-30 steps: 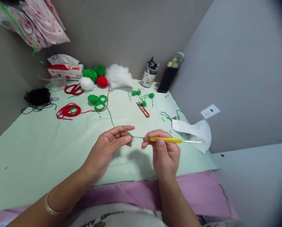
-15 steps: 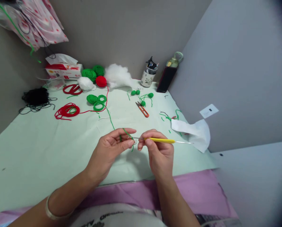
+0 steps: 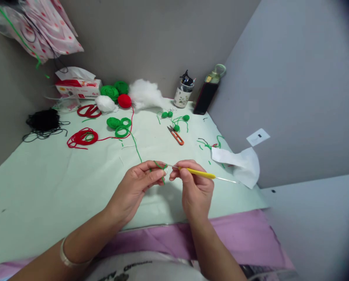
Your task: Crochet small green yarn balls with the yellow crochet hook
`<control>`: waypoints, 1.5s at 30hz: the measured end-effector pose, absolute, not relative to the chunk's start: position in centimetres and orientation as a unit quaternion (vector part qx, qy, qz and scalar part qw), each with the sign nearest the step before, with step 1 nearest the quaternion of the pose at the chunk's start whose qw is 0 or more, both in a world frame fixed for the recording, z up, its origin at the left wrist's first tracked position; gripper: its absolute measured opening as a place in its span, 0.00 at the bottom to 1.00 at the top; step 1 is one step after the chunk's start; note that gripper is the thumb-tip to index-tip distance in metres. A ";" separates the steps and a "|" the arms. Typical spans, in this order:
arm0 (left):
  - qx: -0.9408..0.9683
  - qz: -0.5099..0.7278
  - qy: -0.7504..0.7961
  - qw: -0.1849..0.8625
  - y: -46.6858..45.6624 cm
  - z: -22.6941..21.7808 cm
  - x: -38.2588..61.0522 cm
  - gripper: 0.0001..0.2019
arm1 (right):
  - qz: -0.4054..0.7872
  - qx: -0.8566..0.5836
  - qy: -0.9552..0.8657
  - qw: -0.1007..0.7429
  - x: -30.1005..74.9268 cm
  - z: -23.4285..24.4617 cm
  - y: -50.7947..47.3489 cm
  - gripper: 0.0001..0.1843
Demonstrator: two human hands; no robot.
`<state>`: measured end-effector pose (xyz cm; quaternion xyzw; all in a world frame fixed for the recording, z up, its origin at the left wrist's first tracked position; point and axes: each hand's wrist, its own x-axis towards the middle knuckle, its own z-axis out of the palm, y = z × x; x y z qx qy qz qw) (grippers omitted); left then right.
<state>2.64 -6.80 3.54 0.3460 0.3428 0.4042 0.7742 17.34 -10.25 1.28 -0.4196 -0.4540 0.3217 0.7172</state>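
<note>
At lower center of the frame, the right hand (image 3: pixel 196 191) keeps a closed grip on a slim yellow-handled metal crochet hook (image 3: pixel 202 173), angled up-left toward thin green yarn (image 3: pixel 159 165) pinched in the left hand (image 3: pixel 135 184).

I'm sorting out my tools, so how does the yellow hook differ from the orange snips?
The yellow hook is held in the right hand, while the orange snips lie on the table. The hook is straight and slim, with thin metal showing beyond both ends of its grip; the snips have two pointed blades at one end. Both pair metal with a brightly coloured grip.
</note>
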 end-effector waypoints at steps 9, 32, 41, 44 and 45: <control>0.348 0.396 0.345 0.776 -6.0 2.7 2.3 0.05 | 0.369 -0.403 -0.450 0.707 18.1 1.3 -10.2 0.09; 0.403 0.430 0.387 0.709 -5.7 3.4 1.7 0.06 | 0.560 -0.328 -0.413 0.639 20.3 3.3 -10.8 0.11; 0.440 0.459 0.400 0.660 -5.7 3.1 1.4 0.06 | 0.355 -0.386 -0.463 0.714 19.3 2.6 -11.4 0.09; 0.456 0.461 0.406 0.644 -5.8 3.1 1.4 0.06 | 0.310 -0.408 -0.478 0.714 18.9 2.6 -11.7 0.11; 0.460 0.460 0.409 0.640 -5.8 3.1 1.4 0.06 | 0.307 -0.412 -0.480 0.711 18.8 2.6 -11.7 0.11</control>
